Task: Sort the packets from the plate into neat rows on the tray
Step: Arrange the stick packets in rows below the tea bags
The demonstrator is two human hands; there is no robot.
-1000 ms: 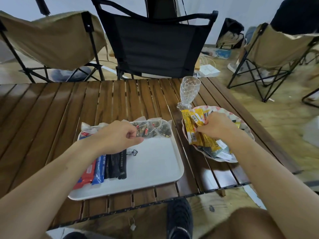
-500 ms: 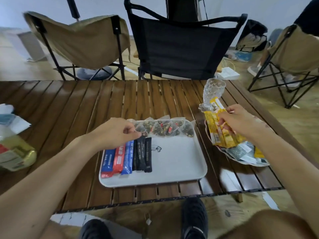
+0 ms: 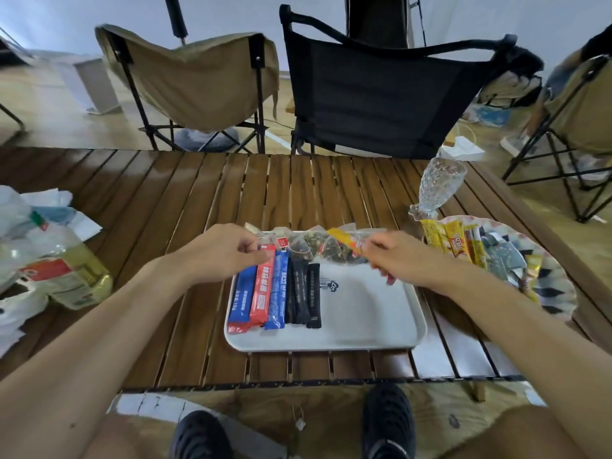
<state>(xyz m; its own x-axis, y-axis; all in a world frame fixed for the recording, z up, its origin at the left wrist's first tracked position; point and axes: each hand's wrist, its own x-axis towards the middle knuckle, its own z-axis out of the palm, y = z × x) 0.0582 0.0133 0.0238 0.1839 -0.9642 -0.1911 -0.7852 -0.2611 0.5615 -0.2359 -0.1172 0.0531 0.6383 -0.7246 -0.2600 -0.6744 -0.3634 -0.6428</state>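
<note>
The right hand (image 3: 394,256) pinches a yellow packet (image 3: 342,240) over the far edge of the tray (image 3: 371,329), which sits by the worktop's near edge. The left hand (image 3: 225,253) has its fingers curled beside the red packet (image 3: 263,293); I cannot tell whether they grip anything.

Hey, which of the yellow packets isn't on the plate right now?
The yellow packet pinched in the right hand, held above the tray; the other yellow packets lie on the plate.

Stick packets (image 3: 275,289) in row on tray (image 3: 364,329)
</note>
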